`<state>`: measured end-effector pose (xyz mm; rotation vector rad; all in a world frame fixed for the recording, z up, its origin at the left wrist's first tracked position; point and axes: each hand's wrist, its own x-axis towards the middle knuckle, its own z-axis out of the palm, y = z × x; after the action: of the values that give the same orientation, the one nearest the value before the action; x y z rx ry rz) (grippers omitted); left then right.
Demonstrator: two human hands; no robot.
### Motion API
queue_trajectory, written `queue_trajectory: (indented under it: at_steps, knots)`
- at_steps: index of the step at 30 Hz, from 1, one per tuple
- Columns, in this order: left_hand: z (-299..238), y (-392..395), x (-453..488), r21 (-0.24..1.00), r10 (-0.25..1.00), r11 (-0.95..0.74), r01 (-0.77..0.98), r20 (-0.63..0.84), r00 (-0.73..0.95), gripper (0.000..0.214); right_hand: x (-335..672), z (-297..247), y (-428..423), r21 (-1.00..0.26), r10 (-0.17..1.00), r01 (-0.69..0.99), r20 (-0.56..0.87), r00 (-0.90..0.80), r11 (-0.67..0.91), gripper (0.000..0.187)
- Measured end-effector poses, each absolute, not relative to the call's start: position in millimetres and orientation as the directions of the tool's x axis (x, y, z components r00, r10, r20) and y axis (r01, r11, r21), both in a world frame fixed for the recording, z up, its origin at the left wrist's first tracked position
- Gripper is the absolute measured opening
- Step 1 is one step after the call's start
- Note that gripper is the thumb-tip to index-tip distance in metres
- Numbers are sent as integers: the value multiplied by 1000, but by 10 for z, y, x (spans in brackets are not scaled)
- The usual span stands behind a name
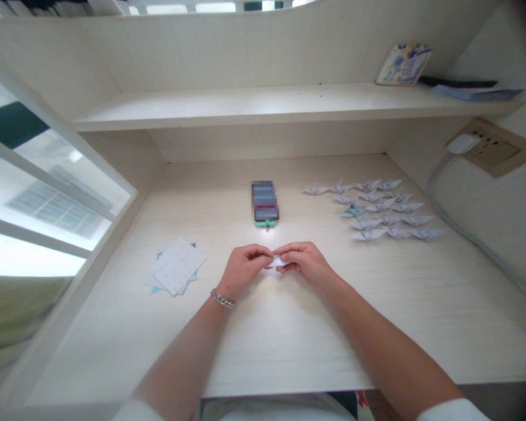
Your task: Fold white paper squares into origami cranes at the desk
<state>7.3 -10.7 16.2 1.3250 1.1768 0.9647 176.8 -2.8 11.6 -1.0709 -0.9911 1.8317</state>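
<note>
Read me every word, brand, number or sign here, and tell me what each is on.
No text can be read.
Packet on the shelf: printed, too blurred.
Phone: pixelated, unreadable.
Top sheet at left: faint marks, too small.
Paper in the hands: nothing legible.

Setting: living quarters, a study nook in a bedroom or dormitory; cannot tell which. Evidence: pale wood-grain desk (267, 345) fitted beneath a matching shelf (245, 108); beige wall socket (506, 149) at right, white plug (463, 143) seated, grey-white cable (467, 235) trailing from it; at left, white bars (35, 235) and rumpled green cloth (21, 316).
</note>
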Motion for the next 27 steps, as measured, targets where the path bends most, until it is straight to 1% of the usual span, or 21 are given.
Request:
queue_trajectory:
  at_steps: [4, 7, 13, 15, 19, 21, 23, 27]
  knots:
    - [167, -121, 84, 984, 981, 19, 176, -53, 187, 16, 1753, 81, -25, -916, 910, -200, -279, -308, -348, 19]
    - [166, -126, 83, 981, 980, 5, 196, -44, 196, 17, 1741, 37, -21, -939, 927, -158, -256, -276, -306, 23]
    - [175, -112, 63, 979, 981, 23, 201, -61, 184, 17, 1749, 36, -19, -959, 929, -99, -227, -291, -266, 30]
    - [170, -104, 63, 983, 979, 51, 177, -84, 185, 16, 1752, 57, -19, -964, 932, -75, -224, -284, -254, 31]
    - [145, -91, 72, 989, 968, 148, 13, -148, 204, 18, 1750, 86, -23, -975, 944, -31, -203, -262, -219, 29]
    - [138, -87, 74, 984, 966, 174, -42, -162, 202, 18, 1744, 90, -28, -980, 947, -15, -186, -261, -197, 28]
    - [138, -88, 75, 983, 967, 177, -42, -166, 193, 19, 1736, 92, -36, -985, 950, 0, -165, -265, -171, 26]
    - [134, -106, 82, 990, 974, 139, 26, -141, 179, 24, 1719, 105, -62, -992, 956, 26, -128, -266, -126, 24]
